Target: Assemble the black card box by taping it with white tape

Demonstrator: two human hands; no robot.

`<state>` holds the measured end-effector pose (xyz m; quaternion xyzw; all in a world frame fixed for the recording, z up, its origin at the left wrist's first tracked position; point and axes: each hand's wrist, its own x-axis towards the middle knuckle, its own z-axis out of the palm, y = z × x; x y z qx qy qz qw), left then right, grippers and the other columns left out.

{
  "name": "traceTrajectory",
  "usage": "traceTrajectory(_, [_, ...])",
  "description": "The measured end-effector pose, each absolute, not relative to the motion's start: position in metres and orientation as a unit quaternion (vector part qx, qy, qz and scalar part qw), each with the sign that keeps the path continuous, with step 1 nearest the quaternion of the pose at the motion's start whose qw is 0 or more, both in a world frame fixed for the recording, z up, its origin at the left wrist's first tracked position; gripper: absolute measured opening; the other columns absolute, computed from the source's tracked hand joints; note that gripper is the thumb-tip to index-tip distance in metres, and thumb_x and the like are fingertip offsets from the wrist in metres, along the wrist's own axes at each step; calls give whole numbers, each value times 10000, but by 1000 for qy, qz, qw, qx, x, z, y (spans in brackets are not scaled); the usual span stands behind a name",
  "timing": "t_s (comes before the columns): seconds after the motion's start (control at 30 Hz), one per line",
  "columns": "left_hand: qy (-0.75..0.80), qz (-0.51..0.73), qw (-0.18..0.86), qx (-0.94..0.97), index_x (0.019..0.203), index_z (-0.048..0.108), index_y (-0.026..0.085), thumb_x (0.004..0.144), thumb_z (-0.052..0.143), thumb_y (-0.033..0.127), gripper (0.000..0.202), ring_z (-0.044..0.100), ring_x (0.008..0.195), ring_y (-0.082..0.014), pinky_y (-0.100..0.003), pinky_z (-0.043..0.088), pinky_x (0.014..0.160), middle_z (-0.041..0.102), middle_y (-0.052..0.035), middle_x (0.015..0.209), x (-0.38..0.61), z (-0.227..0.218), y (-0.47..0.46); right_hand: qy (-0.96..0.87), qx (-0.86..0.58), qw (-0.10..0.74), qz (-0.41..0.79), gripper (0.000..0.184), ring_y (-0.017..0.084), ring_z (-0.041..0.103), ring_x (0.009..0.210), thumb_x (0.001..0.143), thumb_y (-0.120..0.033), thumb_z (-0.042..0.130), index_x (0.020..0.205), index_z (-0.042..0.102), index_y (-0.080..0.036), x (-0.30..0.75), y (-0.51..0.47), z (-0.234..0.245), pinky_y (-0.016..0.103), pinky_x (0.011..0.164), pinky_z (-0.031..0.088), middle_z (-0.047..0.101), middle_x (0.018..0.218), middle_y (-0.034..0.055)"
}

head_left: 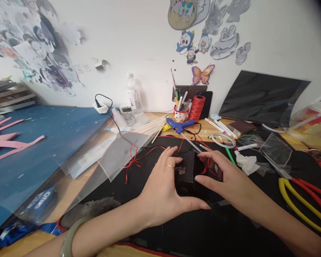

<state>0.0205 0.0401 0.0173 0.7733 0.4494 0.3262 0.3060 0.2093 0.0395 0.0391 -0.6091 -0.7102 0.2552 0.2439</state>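
A small black box (185,173) with a small figure on its face sits on the black mat between my two hands. My left hand (162,184) lies along the box's left side, its fingers stretched out and its thumb spread well away. At the other side is my right hand (220,175), with index finger and thumb apart and their tips by the box's right edge; I cannot tell whether they press on it. Red ribbon (210,166) loops beside the right fingers, partly hidden. A red ribbon bow (133,160) rests left of the box.
A blue glue gun (179,124) lies behind the box. Large scissors with yellow and red handles (289,194) are at right. Clear plastic sheets (117,155) lie at left. Farther back stand a pen cup (181,114), a red thread spool (197,108) and a bottle (133,94).
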Motion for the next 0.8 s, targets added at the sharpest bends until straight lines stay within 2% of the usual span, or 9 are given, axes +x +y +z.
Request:
traceTrajectory(0.1, [460, 323, 286, 776, 1103, 379, 185, 576, 728, 487, 700, 257, 1301, -331, -521, 282, 1029, 291, -157, 1387, 24, 16, 39, -698, -601, 261, 289, 434, 211, 527, 946, 720, -470, 602, 1081, 493, -255, 212, 42, 37, 358, 820, 434, 554, 1023, 33])
traceTrajectory(0.2, [443, 332, 308, 773, 1112, 363, 188, 657, 685, 355, 581, 292, 1284, -288, -475, 286, 1039, 340, -132, 1352, 23, 15, 40, -689, -591, 273, 318, 378, 184, 541, 842, 704, -449, 622, 1003, 544, -233, 216, 45, 40, 306, 725, 449, 563, 909, 21])
traceTrajectory(0.33, [403, 330, 370, 769, 1205, 322, 186, 710, 623, 235, 581, 378, 1215, -232, -399, 324, 1020, 366, -109, 1327, 18, 17, 44, -677, -577, 275, 364, 201, 140, 523, 693, 711, -406, 623, 774, 608, -216, 218, 48, 47, 250, 608, 416, 562, 753, -10])
traceTrajectory(0.43, [365, 336, 399, 771, 1265, 328, 209, 738, 577, 174, 584, 404, 1189, -199, -353, 324, 1019, 406, -71, 1299, 16, 18, 49, -638, -581, 289, 415, 226, 121, 514, 603, 709, -426, 625, 689, 601, -202, 218, 48, 49, 235, 547, 393, 563, 651, -19])
traceTrajectory(0.5, [344, 349, 410, 769, 1251, 386, 204, 747, 560, 161, 535, 380, 1217, -201, -348, 292, 1043, 405, -65, 1308, 15, 18, 52, -596, -581, 303, 463, 220, 93, 495, 523, 696, -411, 642, 695, 600, -195, 216, 46, 49, 210, 474, 364, 582, 634, -22])
traceTrajectory(0.63, [326, 371, 432, 755, 1216, 459, 200, 765, 552, 161, 462, 387, 1226, -212, -360, 288, 1049, 424, -70, 1298, 14, 15, 55, -532, -585, 323, 521, 183, 12, 359, 343, 684, -339, 665, 763, 607, -185, 210, 43, 51, 165, 346, 253, 575, 583, -50])
traceTrajectory(0.8, [324, 386, 442, 742, 1181, 503, 207, 794, 581, 233, 395, 381, 1240, -212, -357, 298, 1043, 451, -72, 1290, 12, 11, 53, -505, -580, 333, 546, 204, 40, 457, 334, 702, -343, 656, 671, 538, -180, 206, 39, 49, 131, 314, 276, 480, 429, -83])
